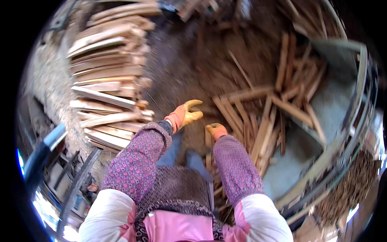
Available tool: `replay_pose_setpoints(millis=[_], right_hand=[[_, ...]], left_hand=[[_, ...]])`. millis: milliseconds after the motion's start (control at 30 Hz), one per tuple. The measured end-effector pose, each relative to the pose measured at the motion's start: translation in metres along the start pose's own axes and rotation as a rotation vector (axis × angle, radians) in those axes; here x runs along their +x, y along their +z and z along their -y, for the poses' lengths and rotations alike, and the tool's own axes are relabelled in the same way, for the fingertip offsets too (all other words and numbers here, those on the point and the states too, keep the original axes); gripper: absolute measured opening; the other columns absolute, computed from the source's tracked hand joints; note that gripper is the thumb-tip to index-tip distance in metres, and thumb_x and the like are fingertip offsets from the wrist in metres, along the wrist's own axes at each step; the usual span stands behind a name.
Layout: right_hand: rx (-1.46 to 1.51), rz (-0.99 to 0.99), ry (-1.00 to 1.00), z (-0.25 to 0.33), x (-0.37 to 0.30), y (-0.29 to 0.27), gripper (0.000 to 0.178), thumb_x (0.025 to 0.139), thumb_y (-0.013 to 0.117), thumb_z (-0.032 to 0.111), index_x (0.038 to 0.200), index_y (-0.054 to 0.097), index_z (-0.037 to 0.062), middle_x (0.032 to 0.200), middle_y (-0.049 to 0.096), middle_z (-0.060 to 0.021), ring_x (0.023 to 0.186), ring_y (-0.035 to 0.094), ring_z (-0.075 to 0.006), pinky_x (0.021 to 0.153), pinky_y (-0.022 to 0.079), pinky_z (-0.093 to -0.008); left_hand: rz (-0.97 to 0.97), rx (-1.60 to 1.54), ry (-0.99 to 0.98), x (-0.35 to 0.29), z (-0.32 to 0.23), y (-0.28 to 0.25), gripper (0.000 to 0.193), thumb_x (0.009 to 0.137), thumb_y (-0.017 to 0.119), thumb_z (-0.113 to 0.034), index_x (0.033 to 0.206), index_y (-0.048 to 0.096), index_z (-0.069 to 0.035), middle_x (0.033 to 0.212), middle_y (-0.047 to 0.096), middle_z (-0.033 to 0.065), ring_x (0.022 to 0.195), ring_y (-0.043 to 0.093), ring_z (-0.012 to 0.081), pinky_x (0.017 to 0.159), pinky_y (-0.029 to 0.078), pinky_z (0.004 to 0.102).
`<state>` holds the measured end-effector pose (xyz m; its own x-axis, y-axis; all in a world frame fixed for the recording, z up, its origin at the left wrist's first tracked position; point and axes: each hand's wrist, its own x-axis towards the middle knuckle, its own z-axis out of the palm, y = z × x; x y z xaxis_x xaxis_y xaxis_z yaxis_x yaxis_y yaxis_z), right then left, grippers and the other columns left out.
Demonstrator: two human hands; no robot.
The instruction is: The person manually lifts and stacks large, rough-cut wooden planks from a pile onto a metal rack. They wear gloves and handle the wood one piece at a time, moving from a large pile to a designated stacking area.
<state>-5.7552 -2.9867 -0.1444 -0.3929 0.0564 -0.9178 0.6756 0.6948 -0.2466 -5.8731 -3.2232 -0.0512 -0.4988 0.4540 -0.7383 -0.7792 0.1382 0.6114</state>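
Note:
My left hand (188,115), in an orange and yellow work glove, reaches over the dirt floor. Its thumb and fingers are spread, with nothing between them. A little lower and to the right is my right hand (217,130), gloved the same way. Its fingers are curled in and closed, and no piece of wood sticks out of them. Left of my left hand stands a stack of split firewood (109,76), laid in rows with the ends toward me and the middle. Loose wooden sticks (264,133) lie in a heap just right of my right hand.
A grey-blue metal sheet or tray (334,88) with a raised rim curves around the heap at the right. A rough stone-like wall (52,80) runs behind the stack. Dark bars (78,187) stand at the lower left. More wood scraps (217,12) lie at the far end.

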Motion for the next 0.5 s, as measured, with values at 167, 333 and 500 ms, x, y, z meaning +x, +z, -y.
replay_pose_setpoints(millis=[167,333,500], right_hand=[[0.079,-0.042,0.537,-0.250,-0.078,0.031,0.054,0.090,0.069,0.049,0.117,0.073,0.0020,0.119,0.073,-0.0193,0.115,0.067,-0.0336,0.100,0.049,-0.0421],[0.263,-0.071,0.424,-0.347,-0.034,0.124,0.071,0.086,0.071,0.053,0.132,0.064,0.0004,0.131,0.065,-0.0243,0.122,0.062,-0.0370,0.105,0.046,-0.0429],[0.084,-0.143,0.374,-0.291,0.098,0.182,0.088,0.081,0.079,0.049,0.147,0.048,0.0006,0.142,0.057,-0.0245,0.128,0.057,-0.0385,0.109,0.045,-0.0454]], left_hand=[[0.151,0.015,-0.269,-0.029,0.157,0.120,0.064,0.088,0.075,-0.023,0.144,0.052,-0.003,0.123,0.069,0.0146,0.112,0.065,0.0215,0.098,0.051,0.0347],[0.279,0.208,-0.551,-0.037,0.275,0.136,0.062,0.087,0.075,-0.025,0.140,0.055,0.000,0.120,0.071,0.0165,0.109,0.067,0.0206,0.095,0.053,0.0317],[0.184,0.222,-0.627,-0.002,0.323,0.139,0.059,0.095,0.069,-0.017,0.147,0.047,0.000,0.120,0.068,0.0091,0.105,0.063,0.0139,0.090,0.052,0.0282]])
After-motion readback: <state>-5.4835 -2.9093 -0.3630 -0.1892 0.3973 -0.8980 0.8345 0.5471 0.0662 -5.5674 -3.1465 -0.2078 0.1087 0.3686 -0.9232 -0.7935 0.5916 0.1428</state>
